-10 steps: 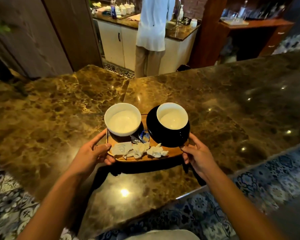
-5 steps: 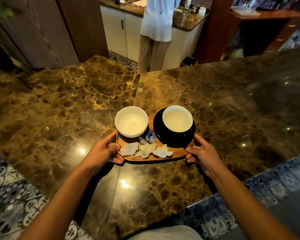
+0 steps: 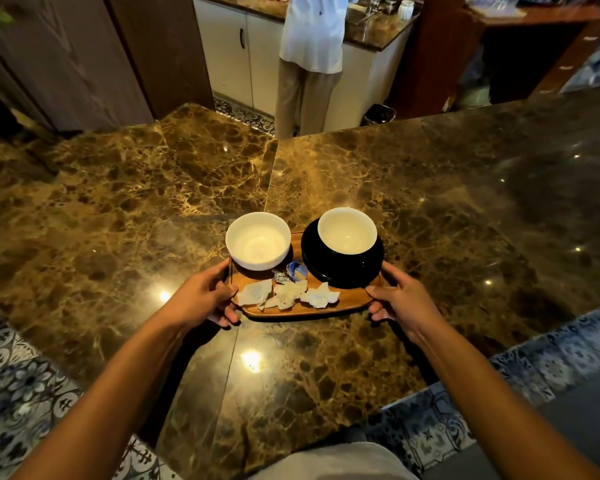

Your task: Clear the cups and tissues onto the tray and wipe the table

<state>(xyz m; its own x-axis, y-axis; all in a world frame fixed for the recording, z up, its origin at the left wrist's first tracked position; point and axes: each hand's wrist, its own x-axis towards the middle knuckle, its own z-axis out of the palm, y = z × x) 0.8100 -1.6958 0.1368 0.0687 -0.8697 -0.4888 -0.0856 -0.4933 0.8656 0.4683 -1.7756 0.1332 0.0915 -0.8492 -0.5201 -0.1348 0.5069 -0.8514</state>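
Observation:
A wooden tray [image 3: 347,304] sits over the middle of the brown marble table [image 3: 118,216]. On it stand a white cup [image 3: 258,240] at the left and a second white cup [image 3: 347,231] on a black saucer [image 3: 347,271] at the right. Crumpled white tissues [image 3: 288,294] and small blue wrappers [image 3: 296,271] lie along the tray's near side. My left hand [image 3: 201,297] grips the tray's left end, thumb on top. My right hand [image 3: 400,299] grips the right end the same way.
A person in a white shirt [image 3: 312,32] stands at a kitchen counter [image 3: 371,26] beyond the table. A small black bin [image 3: 380,114] sits on the floor there. Blue patterned floor tiles [image 3: 21,393] flank the table's near corner.
The tray with cups and tissues has moved away from me toward the table's middle, both hands still gripping its ends. My view has tilted downward.

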